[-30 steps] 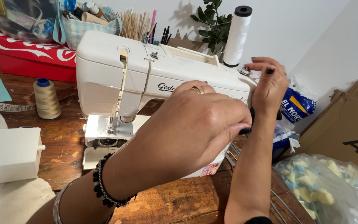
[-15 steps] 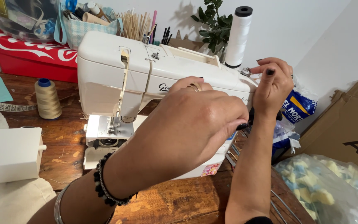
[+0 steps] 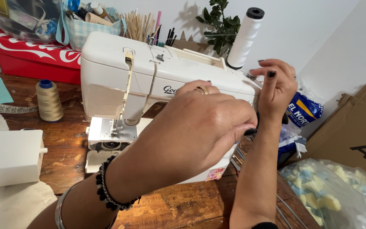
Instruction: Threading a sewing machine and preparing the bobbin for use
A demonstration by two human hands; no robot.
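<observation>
Both hands meet at the sewing machine (image 3: 157, 80)'s right end. The left hand (image 3: 200, 127) pinches narrowly just below the right hand (image 3: 276, 87), whose curled grip hides its contents.

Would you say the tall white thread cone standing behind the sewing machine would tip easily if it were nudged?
Probably yes: the tall white thread cone stands upright, narrow for its height, beside the white sewing machine. Once down, its round shape would likely roll. It looks fairly light, so the right hand close by could easily upset it.
</observation>
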